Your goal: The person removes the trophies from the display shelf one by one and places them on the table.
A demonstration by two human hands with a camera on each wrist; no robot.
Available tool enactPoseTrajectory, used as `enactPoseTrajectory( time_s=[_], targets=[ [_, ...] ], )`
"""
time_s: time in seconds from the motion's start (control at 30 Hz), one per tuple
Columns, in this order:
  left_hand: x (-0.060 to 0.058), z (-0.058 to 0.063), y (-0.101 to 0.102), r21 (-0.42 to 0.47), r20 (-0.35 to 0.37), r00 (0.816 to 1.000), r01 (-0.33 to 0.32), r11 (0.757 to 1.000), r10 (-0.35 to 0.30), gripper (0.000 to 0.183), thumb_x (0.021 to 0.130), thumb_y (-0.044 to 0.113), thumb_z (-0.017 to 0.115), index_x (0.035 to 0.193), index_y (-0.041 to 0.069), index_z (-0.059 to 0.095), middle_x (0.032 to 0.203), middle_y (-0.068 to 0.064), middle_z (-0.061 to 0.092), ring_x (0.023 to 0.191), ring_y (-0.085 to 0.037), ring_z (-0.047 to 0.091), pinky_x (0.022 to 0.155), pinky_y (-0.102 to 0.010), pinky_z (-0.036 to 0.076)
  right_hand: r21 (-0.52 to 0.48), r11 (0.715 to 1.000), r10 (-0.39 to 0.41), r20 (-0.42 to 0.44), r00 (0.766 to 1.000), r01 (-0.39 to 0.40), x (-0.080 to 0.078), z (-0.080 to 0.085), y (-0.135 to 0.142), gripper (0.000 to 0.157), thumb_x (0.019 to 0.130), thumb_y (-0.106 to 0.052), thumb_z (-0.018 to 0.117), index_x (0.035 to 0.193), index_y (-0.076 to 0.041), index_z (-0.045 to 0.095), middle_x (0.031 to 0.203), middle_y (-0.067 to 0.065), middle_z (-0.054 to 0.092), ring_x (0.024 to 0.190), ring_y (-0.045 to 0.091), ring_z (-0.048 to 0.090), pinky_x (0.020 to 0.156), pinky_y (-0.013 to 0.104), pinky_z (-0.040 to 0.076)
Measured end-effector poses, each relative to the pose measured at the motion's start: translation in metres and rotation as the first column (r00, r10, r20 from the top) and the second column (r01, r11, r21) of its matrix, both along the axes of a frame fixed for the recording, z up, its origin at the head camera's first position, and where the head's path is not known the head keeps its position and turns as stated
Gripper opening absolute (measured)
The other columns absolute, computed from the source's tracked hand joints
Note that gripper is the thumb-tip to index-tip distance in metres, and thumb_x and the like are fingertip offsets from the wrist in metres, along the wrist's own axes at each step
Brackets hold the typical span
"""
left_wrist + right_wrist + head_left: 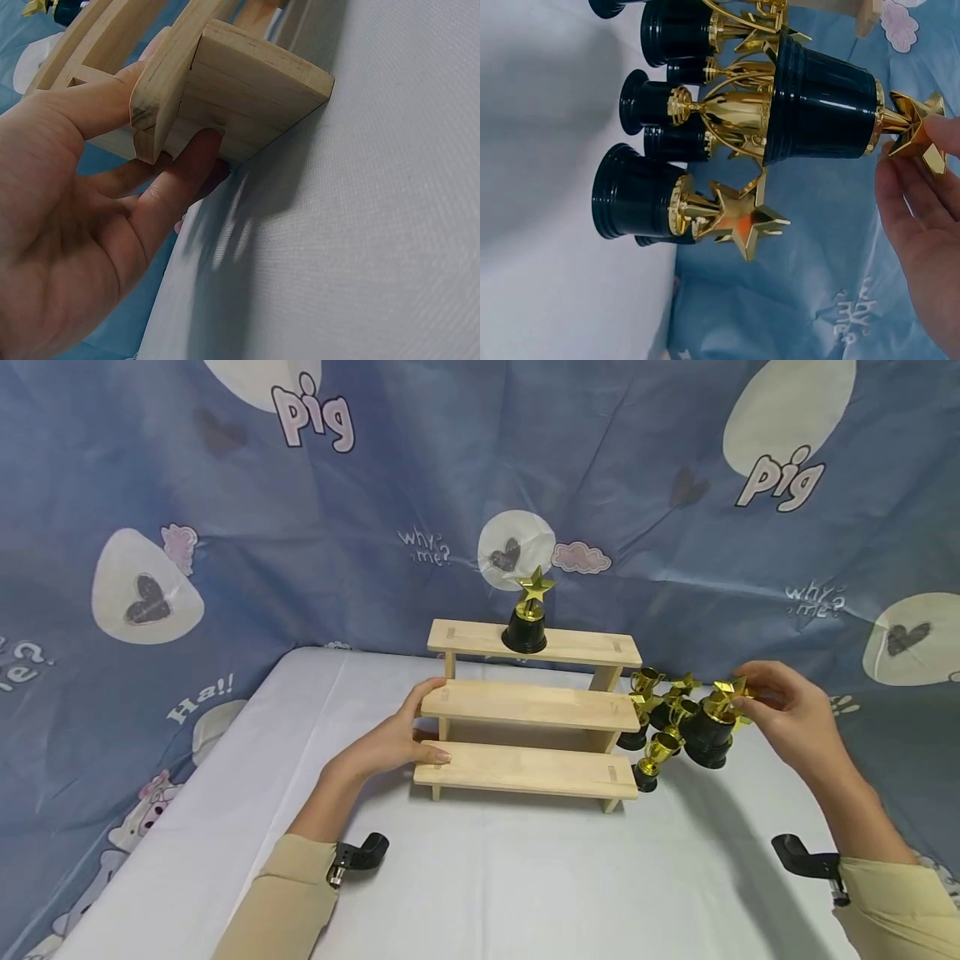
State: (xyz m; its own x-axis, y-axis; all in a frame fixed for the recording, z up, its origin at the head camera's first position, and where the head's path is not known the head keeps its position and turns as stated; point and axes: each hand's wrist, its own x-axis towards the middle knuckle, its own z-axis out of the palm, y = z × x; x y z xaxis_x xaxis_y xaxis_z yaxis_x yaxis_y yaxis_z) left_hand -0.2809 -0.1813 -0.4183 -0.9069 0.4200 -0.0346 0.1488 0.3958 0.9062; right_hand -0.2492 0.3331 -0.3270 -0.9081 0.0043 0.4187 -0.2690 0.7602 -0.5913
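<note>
My left hand (390,739) grips the left end of a three-tier wooden display stand (525,767); in the left wrist view the thumb lies over a board and the fingers are under it. With thumb and fingers, my right hand (795,710) pinches the gold star of a star trophy (829,105) with a black base, held up above other trophies. Several gold cup and star trophies stand on the table right of the stand, among them a cup trophy (655,758) in front. One more star trophy (527,618) stands upright on the top tier.
A white cloth covers the table (480,868). Behind it hangs a blue printed curtain (420,485). The cluster of trophies stands close beside the right end of the stand, with another star trophy (641,191) near the curtain.
</note>
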Motion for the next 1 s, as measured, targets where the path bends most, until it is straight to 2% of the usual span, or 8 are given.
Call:
enactPoseTrajectory(
  time_s=[0.07,0.2,0.33,0.4,0.57,0.8,0.9,1.0],
  targets=[
    [0.002,-0.002,-0.001,-0.012,0.002,1.000,-0.003,1.000,0.003,0.114,0.076,0.024,0.087,0.151,0.056,0.008,0.168,-0.007,-0.005,0.154,-0.039,0.000,0.112,-0.066,0.029,-0.006,1.000,0.006,0.003,1.000,-0.006,0.002,-0.004,0.001,0.033,0.092,-0.005,0.068,0.125,-0.008,0.061,0.099,-0.027,0.055,0.089,-0.016,0.054,0.072,0.002,0.043],
    [0.006,-0.005,-0.003,-0.016,0.010,1.000,-0.002,1.000,0.002,0.114,0.076,0.024,0.087,0.151,0.055,0.007,0.168,-0.008,-0.006,0.153,-0.041,0.002,0.111,-0.065,0.031,-0.012,1.000,0.008,0.001,1.000,-0.008,0.004,-0.011,0.004,0.033,0.091,-0.003,0.067,0.124,-0.007,0.061,0.101,-0.025,0.056,0.091,-0.015,0.054,0.073,0.003,0.043],
    [0.005,-0.006,-0.003,-0.011,0.013,1.000,0.005,1.000,-0.005,0.113,0.077,0.025,0.087,0.152,0.053,0.007,0.167,-0.010,-0.005,0.152,-0.043,0.012,0.109,-0.061,0.036,-0.004,1.000,0.005,-0.005,1.000,-0.005,0.003,-0.013,0.006,0.033,0.091,-0.002,0.068,0.123,-0.006,0.062,0.101,-0.026,0.056,0.091,-0.015,0.053,0.074,0.002,0.043],
    [0.004,-0.006,-0.003,-0.005,0.020,1.000,0.009,1.000,-0.009,0.113,0.077,0.024,0.087,0.153,0.052,0.007,0.167,-0.011,-0.006,0.148,-0.045,0.024,0.106,-0.059,0.040,0.004,1.000,0.004,0.000,1.000,-0.004,0.003,-0.013,0.006,0.034,0.090,-0.003,0.069,0.123,-0.005,0.062,0.099,-0.026,0.056,0.090,-0.016,0.053,0.074,0.002,0.042],
    [0.002,-0.006,-0.002,0.005,0.027,0.999,0.025,1.000,-0.025,0.112,0.079,0.024,0.085,0.154,0.049,0.006,0.167,-0.012,-0.006,0.140,-0.046,0.040,0.100,-0.051,0.047,0.020,1.000,0.008,0.022,1.000,-0.008,0.002,-0.013,0.007,0.034,0.090,-0.004,0.069,0.123,-0.005,0.062,0.097,-0.029,0.055,0.090,-0.017,0.052,0.075,0.002,0.042],
    [-0.002,-0.005,-0.002,0.019,0.028,0.999,0.023,1.000,-0.023,0.110,0.079,0.024,0.085,0.151,0.055,0.008,0.166,-0.012,-0.003,0.132,-0.045,0.050,0.098,-0.048,0.049,0.054,0.998,0.030,0.049,0.998,-0.033,0.001,-0.017,0.008,0.033,0.091,-0.004,0.069,0.123,-0.005,0.061,0.098,-0.032,0.053,0.091,-0.018,0.050,0.076,0.001,0.041],
    [-0.004,-0.005,-0.002,0.016,0.020,0.999,0.033,0.999,-0.033,0.110,0.080,0.025,0.085,0.151,0.056,0.008,0.166,-0.011,-0.004,0.134,-0.045,0.048,0.101,-0.050,0.047,0.043,0.997,0.055,0.050,0.997,-0.057,0.001,-0.022,0.008,0.031,0.088,0.002,0.069,0.118,-0.003,0.062,0.096,-0.026,0.057,0.089,-0.017,0.053,0.075,0.002,0.043],
    [-0.004,-0.004,-0.002,0.006,0.017,0.999,0.028,1.000,-0.029,0.110,0.080,0.025,0.085,0.150,0.056,0.007,0.166,-0.012,-0.004,0.135,-0.045,0.047,0.102,-0.052,0.046,0.045,0.996,0.075,0.085,0.994,-0.079,0.000,-0.027,0.007,0.030,0.087,0.002,0.070,0.116,-0.005,0.062,0.100,-0.011,0.064,0.088,-0.016,0.054,0.074,0.004,0.045]
  ],
)
